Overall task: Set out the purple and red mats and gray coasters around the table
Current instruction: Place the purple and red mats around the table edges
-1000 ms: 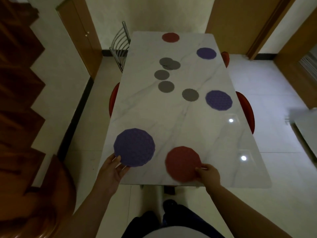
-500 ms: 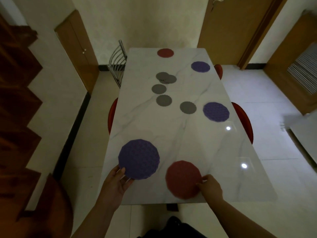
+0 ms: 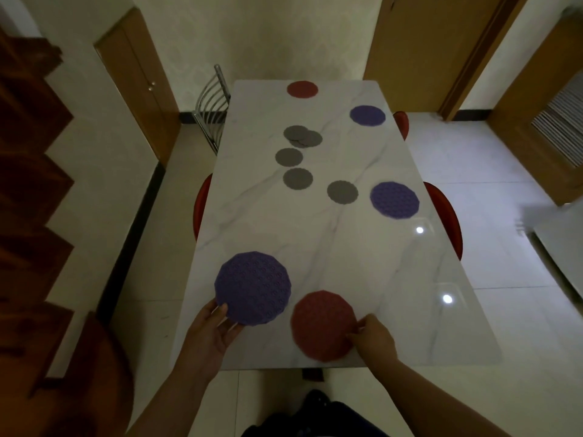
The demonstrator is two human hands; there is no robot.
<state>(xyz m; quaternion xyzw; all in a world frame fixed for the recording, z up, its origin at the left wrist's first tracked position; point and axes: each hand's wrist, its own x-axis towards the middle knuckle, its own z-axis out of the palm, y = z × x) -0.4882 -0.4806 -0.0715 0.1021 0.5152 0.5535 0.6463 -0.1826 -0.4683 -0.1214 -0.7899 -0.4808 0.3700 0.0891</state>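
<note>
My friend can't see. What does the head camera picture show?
A person's left hand holds a big round purple mat and the right hand a round red mat at the near end of a long white marble table. More mats and gray round coasters lie farther along.

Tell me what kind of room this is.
Probably a home dining room: a long marble-look table with red-seated chairs tucked along its sides, wooden doors opening off it, and round mats such as the purple mat laid out.
</note>
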